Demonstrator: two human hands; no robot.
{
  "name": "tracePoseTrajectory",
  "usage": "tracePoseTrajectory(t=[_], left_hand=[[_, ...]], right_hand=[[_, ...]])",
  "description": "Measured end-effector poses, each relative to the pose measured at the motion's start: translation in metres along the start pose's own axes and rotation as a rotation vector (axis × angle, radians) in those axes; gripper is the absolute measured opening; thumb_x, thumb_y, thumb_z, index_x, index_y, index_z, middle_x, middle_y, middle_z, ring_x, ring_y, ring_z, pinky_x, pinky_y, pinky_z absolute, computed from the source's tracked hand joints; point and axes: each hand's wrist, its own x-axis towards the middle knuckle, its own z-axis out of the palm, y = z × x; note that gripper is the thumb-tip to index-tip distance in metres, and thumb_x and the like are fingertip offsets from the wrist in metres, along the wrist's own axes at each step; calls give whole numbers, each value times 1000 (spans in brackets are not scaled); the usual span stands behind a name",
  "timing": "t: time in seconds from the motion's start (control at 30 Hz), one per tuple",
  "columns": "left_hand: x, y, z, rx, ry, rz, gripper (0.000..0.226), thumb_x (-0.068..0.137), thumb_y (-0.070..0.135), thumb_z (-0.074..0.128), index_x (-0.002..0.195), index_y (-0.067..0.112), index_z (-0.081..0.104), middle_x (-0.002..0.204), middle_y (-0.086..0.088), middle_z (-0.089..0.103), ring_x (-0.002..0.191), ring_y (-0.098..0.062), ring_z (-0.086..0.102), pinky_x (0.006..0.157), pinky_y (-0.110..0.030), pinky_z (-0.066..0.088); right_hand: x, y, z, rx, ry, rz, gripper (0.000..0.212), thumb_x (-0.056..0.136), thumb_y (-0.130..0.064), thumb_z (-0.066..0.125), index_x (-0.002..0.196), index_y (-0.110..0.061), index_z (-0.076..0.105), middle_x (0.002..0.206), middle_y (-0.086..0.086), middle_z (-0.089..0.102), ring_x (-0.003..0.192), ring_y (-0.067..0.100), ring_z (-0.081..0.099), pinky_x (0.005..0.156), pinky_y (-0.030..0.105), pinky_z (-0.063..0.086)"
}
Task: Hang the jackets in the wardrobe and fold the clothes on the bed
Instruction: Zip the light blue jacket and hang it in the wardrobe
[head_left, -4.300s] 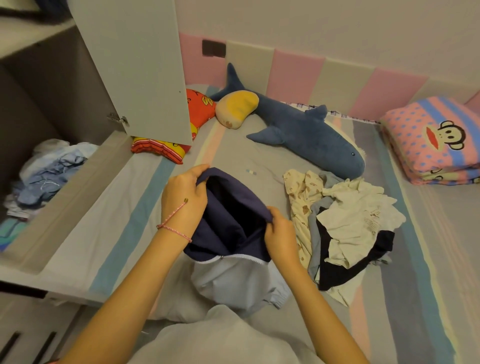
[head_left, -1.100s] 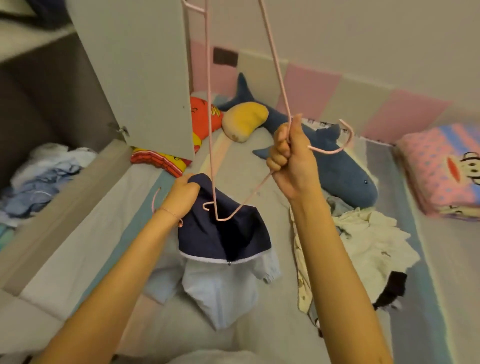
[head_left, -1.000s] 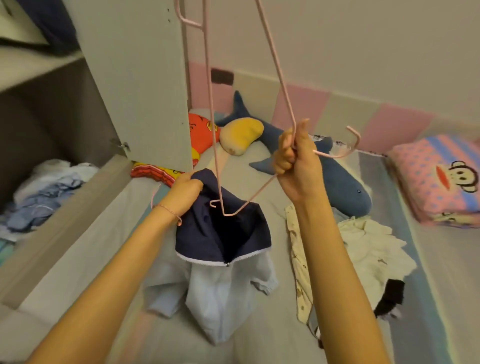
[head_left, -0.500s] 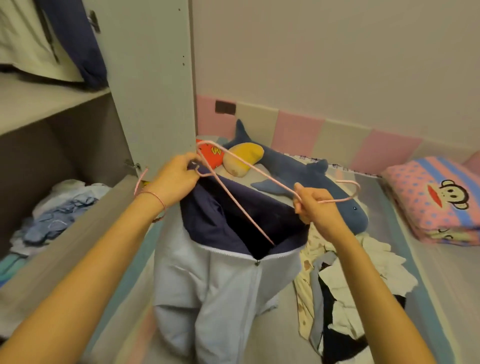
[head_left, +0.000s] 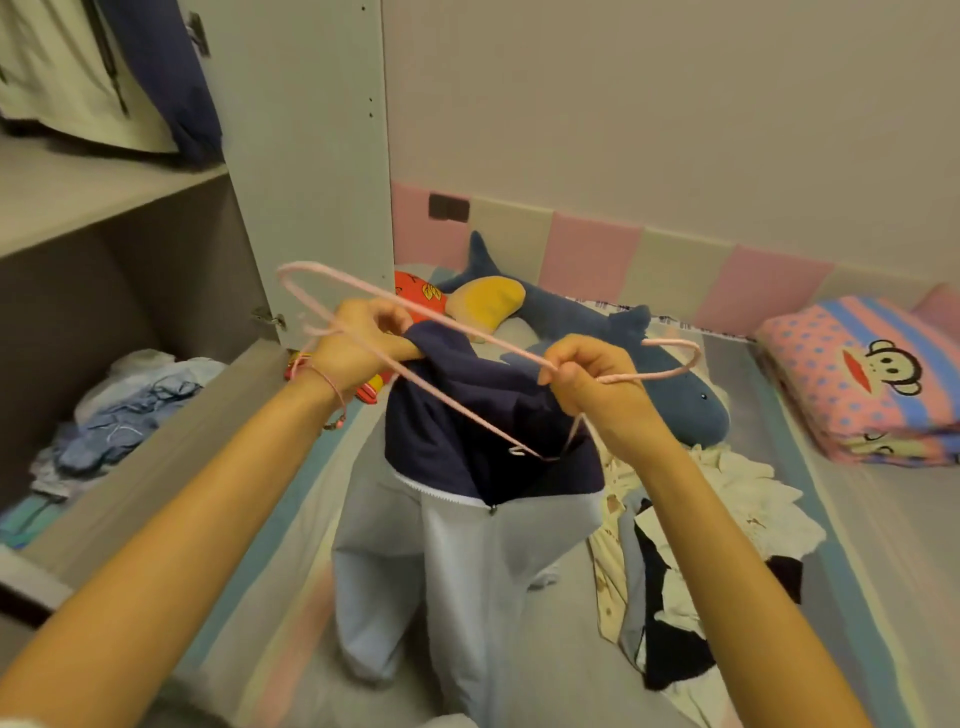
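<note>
My left hand (head_left: 358, 345) grips the navy collar edge of a light blue jacket (head_left: 457, 561) with a navy lining, held up over the bed so it hangs down. A pink wire hanger (head_left: 467, 338) lies across the jacket's opening. My right hand (head_left: 592, 384) pinches the hanger at its neck, just below the hook, which points right. The hanger's far end loops out past my left hand. A pile of unfolded clothes (head_left: 691, 545) lies on the bed to the right of the jacket.
The open wardrobe door (head_left: 306, 156) stands just behind my left hand. Clothes hang at the top left (head_left: 104, 67), and a heap of blue garments (head_left: 119, 415) fills the lower shelf. A shark plush (head_left: 597, 338) and a folded monkey-print blanket (head_left: 872, 374) lie on the striped bed (head_left: 883, 597).
The jacket rose off the bed in my left hand. My right hand brought the hanger down from upright to lie across the jacket's opening, one end now inside the collar.
</note>
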Motion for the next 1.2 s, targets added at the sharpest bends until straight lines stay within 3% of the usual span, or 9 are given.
tracePoseTrajectory(t=[0.2,0.3,0.47,0.67,0.8,0.87,0.97,1.07,1.2], left_hand=[[-8,15,-11,-86,-91,-20,30,80,-18,53,64,7,48,36,10,49,33,1,43,34,-11,34],[-13,19,-33,133,-98,71,26,77,-13,63,63,7,52,37,9,50,32,-1,44,36,-11,35],[-10,7,-45,469,150,82,27,74,-12,60,63,13,57,59,-9,55,46,-23,52,42,-29,47],[-3,-40,-45,615,218,-10,8,84,10,61,85,9,53,83,-9,52,69,-26,52,50,-26,37],[-7,-82,-28,353,145,-258,10,91,7,46,93,3,54,93,-21,62,77,-36,65,62,-40,57],[-4,-82,-24,169,105,-318,14,89,-4,46,97,-2,57,98,-25,61,76,-38,65,48,-30,55],[1,-75,-31,186,124,-263,19,86,-4,53,75,10,49,83,-26,61,58,-30,63,43,-27,54],[0,-62,-45,413,131,-163,13,84,0,57,79,11,53,71,-19,66,58,-28,68,62,-36,58],[0,-35,-44,554,94,-68,7,85,-1,57,86,5,57,67,-16,62,57,-26,64,54,-31,54]], right_hand=[[-4,19,0,-165,-22,183,24,71,-37,57,53,-24,65,48,-7,50,48,3,41,50,18,32],[-18,27,-14,-202,10,231,25,74,-31,58,52,-24,63,47,-4,46,48,7,38,49,19,32],[-19,21,-14,-283,-63,226,32,93,-14,56,63,-16,63,48,-11,50,48,2,45,49,12,35],[-11,17,-8,-499,-61,189,26,92,-29,56,68,-28,64,60,-12,58,60,10,54,56,19,45],[-12,22,1,-653,-146,199,25,94,-34,54,74,-23,64,72,1,61,64,10,53,56,11,43],[-15,27,2,-694,-181,219,26,94,-36,52,79,-21,65,70,-6,58,65,8,52,56,9,42],[-21,34,-1,-753,-175,216,26,94,-37,51,78,-21,65,65,-13,54,63,8,52,57,7,41],[-27,42,0,-826,-199,203,27,95,-38,48,85,-21,67,67,-19,52,63,4,53,59,8,41],[-28,55,6,-818,-258,276,33,96,-41,45,94,-16,66,78,-6,59,67,8,53,64,17,45]])
